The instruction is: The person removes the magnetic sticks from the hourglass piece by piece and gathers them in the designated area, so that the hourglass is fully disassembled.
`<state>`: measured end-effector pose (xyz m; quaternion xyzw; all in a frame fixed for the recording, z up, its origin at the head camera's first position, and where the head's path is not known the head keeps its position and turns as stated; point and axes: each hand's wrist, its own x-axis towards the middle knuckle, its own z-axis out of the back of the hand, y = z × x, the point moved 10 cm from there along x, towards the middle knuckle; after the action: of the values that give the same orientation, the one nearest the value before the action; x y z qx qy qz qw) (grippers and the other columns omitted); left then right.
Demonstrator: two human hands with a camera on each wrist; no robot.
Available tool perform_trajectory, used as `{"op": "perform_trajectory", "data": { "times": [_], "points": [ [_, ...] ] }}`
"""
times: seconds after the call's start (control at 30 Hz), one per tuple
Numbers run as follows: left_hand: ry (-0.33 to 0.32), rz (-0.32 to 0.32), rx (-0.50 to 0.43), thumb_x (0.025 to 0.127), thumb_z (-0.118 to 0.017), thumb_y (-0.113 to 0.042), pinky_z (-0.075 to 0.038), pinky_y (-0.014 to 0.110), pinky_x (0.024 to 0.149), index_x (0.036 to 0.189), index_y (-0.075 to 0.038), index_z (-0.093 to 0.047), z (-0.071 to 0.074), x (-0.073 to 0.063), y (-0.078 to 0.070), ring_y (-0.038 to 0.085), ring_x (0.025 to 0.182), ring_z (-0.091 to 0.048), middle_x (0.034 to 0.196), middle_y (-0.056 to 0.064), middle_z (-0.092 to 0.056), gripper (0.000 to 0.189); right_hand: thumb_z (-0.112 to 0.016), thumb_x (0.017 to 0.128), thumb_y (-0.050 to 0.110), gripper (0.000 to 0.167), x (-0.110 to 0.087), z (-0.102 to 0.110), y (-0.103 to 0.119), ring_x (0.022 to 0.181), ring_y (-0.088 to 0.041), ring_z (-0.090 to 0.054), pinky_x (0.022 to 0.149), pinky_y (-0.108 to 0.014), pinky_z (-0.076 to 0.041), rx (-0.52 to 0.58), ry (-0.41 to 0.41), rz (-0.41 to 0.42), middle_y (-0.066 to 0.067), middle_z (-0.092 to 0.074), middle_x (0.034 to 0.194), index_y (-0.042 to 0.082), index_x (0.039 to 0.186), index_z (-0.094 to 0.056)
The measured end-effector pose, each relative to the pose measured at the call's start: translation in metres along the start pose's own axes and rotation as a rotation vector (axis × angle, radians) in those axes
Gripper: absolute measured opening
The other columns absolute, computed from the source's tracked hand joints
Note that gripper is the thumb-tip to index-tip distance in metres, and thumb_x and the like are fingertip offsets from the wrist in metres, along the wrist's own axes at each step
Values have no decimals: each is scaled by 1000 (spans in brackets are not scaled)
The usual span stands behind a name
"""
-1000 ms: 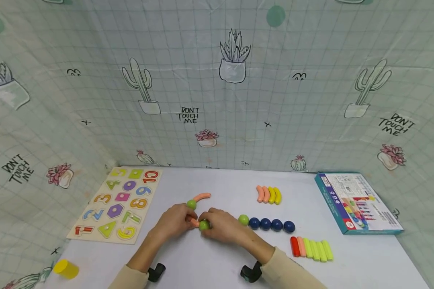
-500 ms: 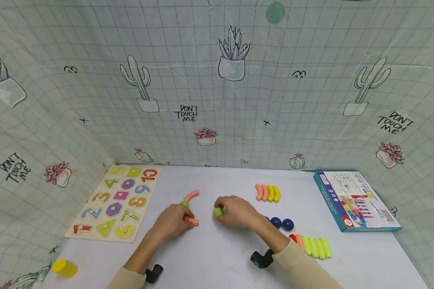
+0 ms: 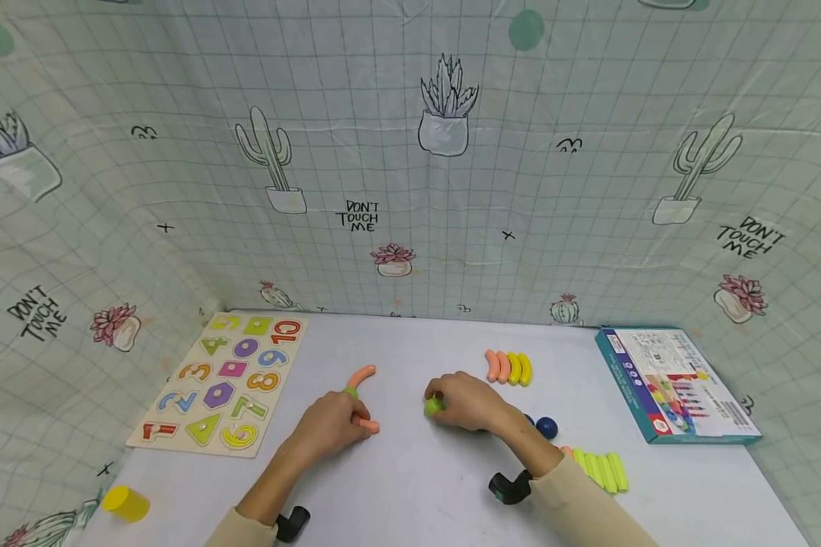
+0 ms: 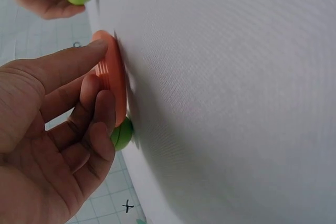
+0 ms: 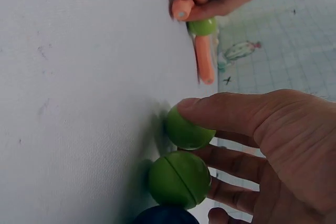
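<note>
My left hand (image 3: 328, 422) pinches a curved salmon-coloured stick (image 4: 118, 82) between thumb and fingers, low over the white table. Just beyond it lies a green ball (image 4: 123, 134), partly hidden by the fingers, with another salmon stick (image 3: 362, 375) at its far side. Whether these pieces are joined is unclear. Apart from them, to the right, my right hand (image 3: 468, 401) holds a green ball (image 5: 188, 129) by thumb and fingers at the tabletop. Close beside that ball sits a second green ball (image 5: 178, 179), followed by a dark blue ball (image 5: 167, 216); my hand hides most of that row from above.
A wooden number board (image 3: 226, 391) lies at the left, with a yellow cylinder (image 3: 126, 504) nearer the front. Salmon and yellow curved pieces (image 3: 508, 368) line up at back right. Straight light-green sticks (image 3: 600, 471) lie front right, near a flat box (image 3: 680, 385). A patterned cloth hangs behind.
My right hand has carried its green ball rightward, away from the left hand, to the row of balls. The left hand keeps the salmon stick; the far stick and ball have shifted slightly left.
</note>
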<state>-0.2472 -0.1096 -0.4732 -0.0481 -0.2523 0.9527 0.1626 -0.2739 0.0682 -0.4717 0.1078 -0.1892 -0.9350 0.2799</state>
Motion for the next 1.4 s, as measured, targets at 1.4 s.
{"op": "perform_trajectory", "data": {
  "times": [1.4],
  "points": [
    [-21,-6,20,82,-84,-28,-37,28,54,89,-16,-79,3,-3,-2,7,57,-46,60,-14,-53,15,-79,86,19,38,-11,4,-6,101,-16,-53,82,-34,-48,45,35,80,4,-66,111,17,123,-70]
  ]
}}
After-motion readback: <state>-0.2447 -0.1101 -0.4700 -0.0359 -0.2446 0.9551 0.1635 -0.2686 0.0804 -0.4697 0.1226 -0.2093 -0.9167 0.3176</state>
